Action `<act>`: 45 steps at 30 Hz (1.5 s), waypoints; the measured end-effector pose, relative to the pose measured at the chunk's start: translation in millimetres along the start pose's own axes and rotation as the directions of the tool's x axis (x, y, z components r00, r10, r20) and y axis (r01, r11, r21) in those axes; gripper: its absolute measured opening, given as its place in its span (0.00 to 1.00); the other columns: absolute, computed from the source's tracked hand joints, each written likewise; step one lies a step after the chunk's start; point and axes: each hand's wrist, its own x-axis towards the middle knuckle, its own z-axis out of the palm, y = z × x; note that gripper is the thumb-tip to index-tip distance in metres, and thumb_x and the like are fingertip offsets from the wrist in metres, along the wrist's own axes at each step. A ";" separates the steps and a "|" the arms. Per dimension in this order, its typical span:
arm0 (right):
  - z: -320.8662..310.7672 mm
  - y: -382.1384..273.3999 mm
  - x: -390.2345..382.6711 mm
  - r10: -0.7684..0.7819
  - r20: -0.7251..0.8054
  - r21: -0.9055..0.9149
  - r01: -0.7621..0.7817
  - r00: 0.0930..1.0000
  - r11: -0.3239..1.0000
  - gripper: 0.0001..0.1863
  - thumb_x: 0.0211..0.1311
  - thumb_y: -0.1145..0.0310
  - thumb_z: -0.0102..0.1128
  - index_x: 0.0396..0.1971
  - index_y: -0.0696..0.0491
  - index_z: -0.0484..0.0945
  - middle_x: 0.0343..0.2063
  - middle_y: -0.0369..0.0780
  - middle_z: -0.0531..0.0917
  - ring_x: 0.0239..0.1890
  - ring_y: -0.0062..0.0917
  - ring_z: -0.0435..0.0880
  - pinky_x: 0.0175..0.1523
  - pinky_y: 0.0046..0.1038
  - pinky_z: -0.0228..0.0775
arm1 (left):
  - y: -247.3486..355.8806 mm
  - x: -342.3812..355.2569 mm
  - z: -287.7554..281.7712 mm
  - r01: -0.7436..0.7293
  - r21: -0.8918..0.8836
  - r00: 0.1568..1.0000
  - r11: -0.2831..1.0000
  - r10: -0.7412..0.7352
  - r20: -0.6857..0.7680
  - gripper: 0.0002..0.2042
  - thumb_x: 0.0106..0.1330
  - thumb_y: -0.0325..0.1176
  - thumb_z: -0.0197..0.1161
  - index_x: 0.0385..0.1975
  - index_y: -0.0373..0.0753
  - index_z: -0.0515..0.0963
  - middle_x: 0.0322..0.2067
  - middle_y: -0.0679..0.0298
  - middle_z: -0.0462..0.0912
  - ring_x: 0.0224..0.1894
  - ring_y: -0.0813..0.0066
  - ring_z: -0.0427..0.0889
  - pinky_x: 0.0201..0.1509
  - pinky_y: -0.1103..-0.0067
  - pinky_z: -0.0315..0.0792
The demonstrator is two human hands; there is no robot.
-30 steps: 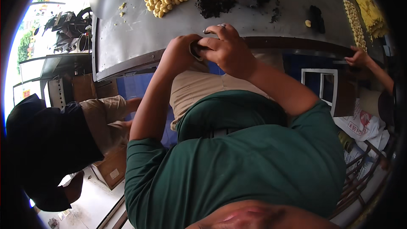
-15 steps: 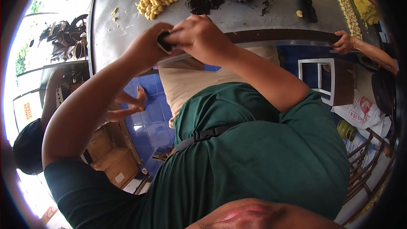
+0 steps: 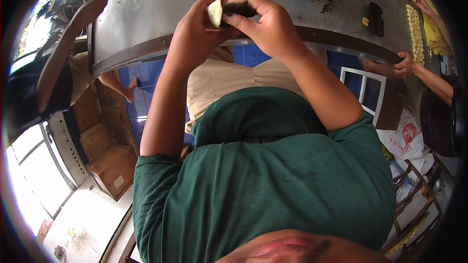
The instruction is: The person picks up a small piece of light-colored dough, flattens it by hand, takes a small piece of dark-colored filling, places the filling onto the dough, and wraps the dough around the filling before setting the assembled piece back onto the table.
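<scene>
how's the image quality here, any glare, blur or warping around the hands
Head view: strong fisheye warp, the metal table edge bows into a curve and the corners go black. The windows at lower left blow out white. The left hand and right hand sit sharp in even daylight, holding a pale, dark-skinned piece; no motion blur shows.

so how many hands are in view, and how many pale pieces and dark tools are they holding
Person's own hands: 2, left hand and right hand
Co-worker's hand at the metal table edge: 1
Pale piece: 1
Dark tool: 1
Total: 5
</scene>
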 end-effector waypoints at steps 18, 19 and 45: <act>-0.5 25.4 -5.9 -0.391 0.498 -0.812 0.575 0.774 0.104 0.14 0.54 0.74 0.70 0.42 0.49 0.89 0.42 0.36 0.88 0.46 0.32 0.81 0.59 0.37 0.70 | -23.9 -8.6 -11.8 -0.165 0.517 0.976 0.840 0.062 0.209 0.19 0.51 0.31 0.79 0.42 0.38 0.80 0.35 0.54 0.87 0.39 0.53 0.87 0.44 0.68 0.79; -4.4 25.9 -0.4 -0.358 0.509 -0.813 0.574 0.783 0.099 0.14 0.53 0.72 0.72 0.42 0.50 0.87 0.40 0.37 0.88 0.46 0.33 0.81 0.57 0.36 0.72 | -23.1 -11.4 -7.0 -0.169 0.513 0.974 0.841 0.061 0.220 0.19 0.51 0.31 0.79 0.42 0.38 0.80 0.35 0.54 0.87 0.39 0.53 0.87 0.44 0.68 0.79; 12.9 47.0 7.4 -0.038 -0.009 0.308 0.039 0.999 0.950 0.12 0.71 0.69 0.64 0.50 0.58 0.81 0.44 0.37 0.86 0.46 0.20 0.85 0.53 0.25 0.78 | -22.2 5.0 19.9 -0.295 -0.160 0.952 0.942 0.275 -0.134 0.32 0.83 0.47 0.44 0.77 0.35 0.48 0.69 0.47 0.69 0.68 0.64 0.72 0.69 0.75 0.65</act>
